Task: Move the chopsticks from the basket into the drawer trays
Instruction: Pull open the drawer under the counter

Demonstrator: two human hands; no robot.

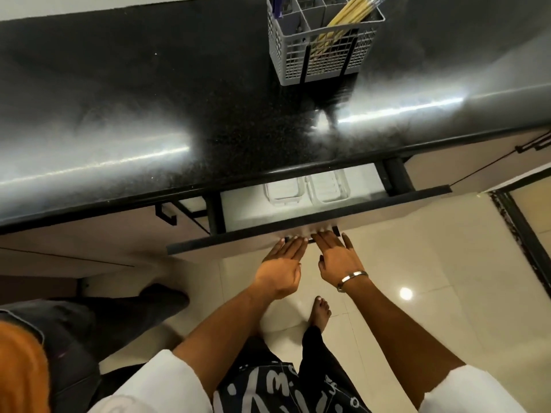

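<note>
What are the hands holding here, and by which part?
Fingers of both the left hand and right hand are at the drawer front handle; actual grip unclear.

The only lettering in view stands on the black fabric shorts with white hand-drawn print (286, 391), at the six o'clock edge of the picture between the two forearms. A white character like a capital "M" followed by a colon-like pair of dots can be made out near the shorts' middle, and slanted strokes like a "V" or "W" lie toward eight o'clock of it. The rest of the marks are too broken and blurred to read as words.
</note>
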